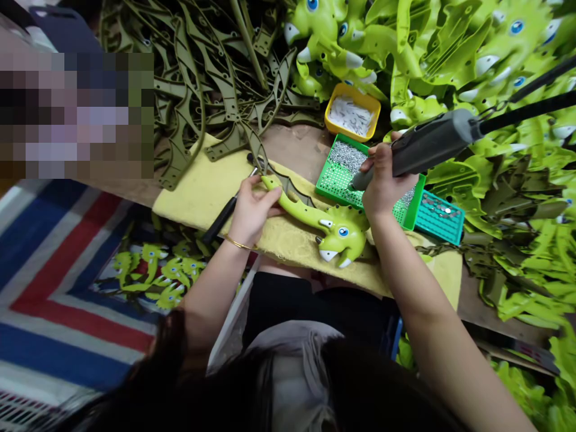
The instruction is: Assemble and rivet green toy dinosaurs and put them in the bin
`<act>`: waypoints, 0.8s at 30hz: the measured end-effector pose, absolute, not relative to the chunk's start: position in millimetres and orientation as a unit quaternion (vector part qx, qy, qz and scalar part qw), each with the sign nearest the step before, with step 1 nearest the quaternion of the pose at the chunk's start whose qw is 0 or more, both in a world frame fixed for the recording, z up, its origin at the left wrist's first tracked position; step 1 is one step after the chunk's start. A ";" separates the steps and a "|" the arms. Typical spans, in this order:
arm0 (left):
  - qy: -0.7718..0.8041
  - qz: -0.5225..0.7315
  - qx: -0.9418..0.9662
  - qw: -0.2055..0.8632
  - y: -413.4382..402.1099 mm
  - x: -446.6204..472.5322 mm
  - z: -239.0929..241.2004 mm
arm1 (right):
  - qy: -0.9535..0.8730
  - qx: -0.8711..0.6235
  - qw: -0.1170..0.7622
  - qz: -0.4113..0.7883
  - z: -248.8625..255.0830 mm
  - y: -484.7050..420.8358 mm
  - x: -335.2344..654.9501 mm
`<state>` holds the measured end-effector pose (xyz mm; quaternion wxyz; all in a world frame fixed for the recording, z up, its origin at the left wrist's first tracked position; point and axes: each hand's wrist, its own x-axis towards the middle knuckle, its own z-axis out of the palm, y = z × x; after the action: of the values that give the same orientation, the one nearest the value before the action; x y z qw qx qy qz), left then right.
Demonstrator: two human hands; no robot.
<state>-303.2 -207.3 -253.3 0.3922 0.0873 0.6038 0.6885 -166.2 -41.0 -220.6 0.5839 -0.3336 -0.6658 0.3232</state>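
My left hand is closed on the narrow end of a lime-green plastic dinosaur toy, which lies on a yellow cloth. The toy's head, with a blue eye and white horns, points right. Wrapped in my right hand is a grey electric screwdriver with cables running off to the upper right. Its tip is over a green perforated tray of small silvery screws; whether the tip touches a screw I cannot tell. Beside my left hand lies a tool with a black handle, partly hidden.
Behind the cloth stands a yellow tub of small pale parts. A teal tray with metal pieces adjoins the green one. Olive plastic frames pile at the back left, lime-green shells at the right. A striped sack holds more toys.
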 end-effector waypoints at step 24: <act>0.506 0.702 0.112 0.488 -207.5 -272.9 -259.7 | -0.688 -0.165 0.559 0.432 -188.4 -126.7 -238.3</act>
<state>-272.9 -207.5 -259.7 0.4878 0.1119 0.5061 0.7024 -238.3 -126.7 -188.4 0.5585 -0.1650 -0.6885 0.4323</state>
